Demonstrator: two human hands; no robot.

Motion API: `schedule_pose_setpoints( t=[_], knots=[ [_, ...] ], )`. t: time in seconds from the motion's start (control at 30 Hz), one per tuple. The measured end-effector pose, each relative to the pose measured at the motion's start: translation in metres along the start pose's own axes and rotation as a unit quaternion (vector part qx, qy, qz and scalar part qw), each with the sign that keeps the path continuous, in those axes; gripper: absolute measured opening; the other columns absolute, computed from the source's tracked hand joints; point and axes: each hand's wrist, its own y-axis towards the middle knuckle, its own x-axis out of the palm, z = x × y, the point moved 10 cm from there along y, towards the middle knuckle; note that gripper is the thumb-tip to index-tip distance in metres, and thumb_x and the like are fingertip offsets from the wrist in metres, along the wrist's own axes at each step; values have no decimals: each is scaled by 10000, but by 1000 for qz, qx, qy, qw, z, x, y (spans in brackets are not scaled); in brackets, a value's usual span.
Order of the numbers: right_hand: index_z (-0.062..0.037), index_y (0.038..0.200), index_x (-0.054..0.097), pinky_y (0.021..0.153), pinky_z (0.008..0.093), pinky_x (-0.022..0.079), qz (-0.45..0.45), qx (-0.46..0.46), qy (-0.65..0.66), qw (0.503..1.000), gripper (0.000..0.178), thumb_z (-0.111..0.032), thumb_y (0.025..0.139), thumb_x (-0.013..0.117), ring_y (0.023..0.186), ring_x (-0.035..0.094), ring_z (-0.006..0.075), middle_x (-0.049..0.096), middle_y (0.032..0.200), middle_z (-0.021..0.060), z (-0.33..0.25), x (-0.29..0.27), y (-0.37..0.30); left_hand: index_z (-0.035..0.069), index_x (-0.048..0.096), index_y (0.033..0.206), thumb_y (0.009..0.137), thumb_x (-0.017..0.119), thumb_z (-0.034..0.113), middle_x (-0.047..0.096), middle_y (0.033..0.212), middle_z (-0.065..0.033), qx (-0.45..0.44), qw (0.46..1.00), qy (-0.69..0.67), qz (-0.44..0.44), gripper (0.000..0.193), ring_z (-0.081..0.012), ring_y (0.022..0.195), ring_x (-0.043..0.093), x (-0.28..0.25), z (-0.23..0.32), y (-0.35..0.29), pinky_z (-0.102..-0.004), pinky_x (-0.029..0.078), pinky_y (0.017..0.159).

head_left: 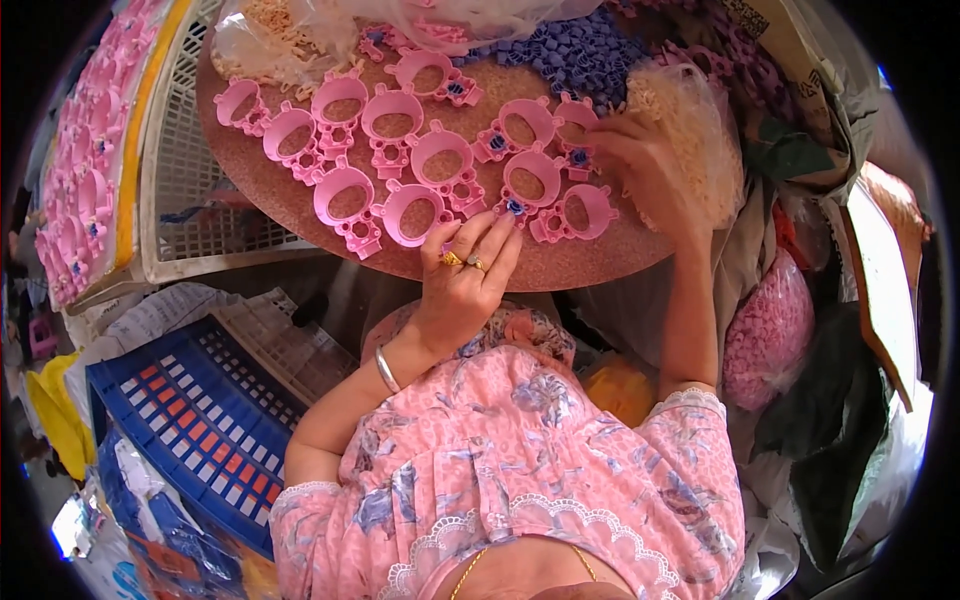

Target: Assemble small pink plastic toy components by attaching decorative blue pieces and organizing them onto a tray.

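Pink plastic ring-shaped frames with small ears and a patterned lower part lie in rows on a round brown table. My left hand rests at the near edge, fingers stretched out, fingertips at the lower part of one pink frame that carries a small blue piece. My right hand reaches in from the right, its fingers extended over the side of another pink frame, which also has a blue piece on it. Its fingertips are partly blurred, and I see nothing held.
Small blue pieces are heaped at the back. Beige pieces lie in plastic bags at right and back left. A white crate and a blue basket stand at left. A bag of pink pieces hangs at right.
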Motion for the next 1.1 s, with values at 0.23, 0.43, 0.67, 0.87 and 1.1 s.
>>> schedule_pose_setpoints(
  t=[0.23,0.43,0.67,0.87,1.1],
  knots=[
    [-52,1123,699,865,381,485,0,10,48,999,444,106,709,679,1043,571,301,661,1099,126,3,19,-1,18,681,1113,801,626,95,655,1219,-79,11,1000,0,1,326,-219,1168,575,7,0,0,-419,321,1030],
    [-19,1014,686,808,403,471,37,68,81,994,243,-4,773,707,977,585,310,653,1009,118,14,13,-4,37,692,1100,789,676,42,660,1219,-56,6,1000,0,4,312,-210,1158,577,7,1,0,-422,324,1004],
    [-2,1003,693,821,404,470,53,76,24,995,195,-38,812,677,925,600,332,648,993,131,16,12,-6,34,695,1092,795,662,70,661,1219,-62,8,1000,-4,6,301,-211,1175,572,7,1,1,-418,319,1023],
    [-3,1030,693,844,418,469,101,153,-31,982,195,-90,871,624,917,617,356,664,981,163,32,-4,-8,28,698,1091,812,633,91,664,1218,-66,4,1000,-2,10,293,-211,1184,569,7,-1,1,-418,319,1033],
    [-98,1072,705,855,428,420,78,226,-146,960,222,-126,885,589,924,640,325,696,900,145,44,6,3,38,700,1082,803,641,84,663,1219,-58,8,1000,-12,21,289,-208,1178,574,6,0,-1,-415,322,1023]
  ],
)
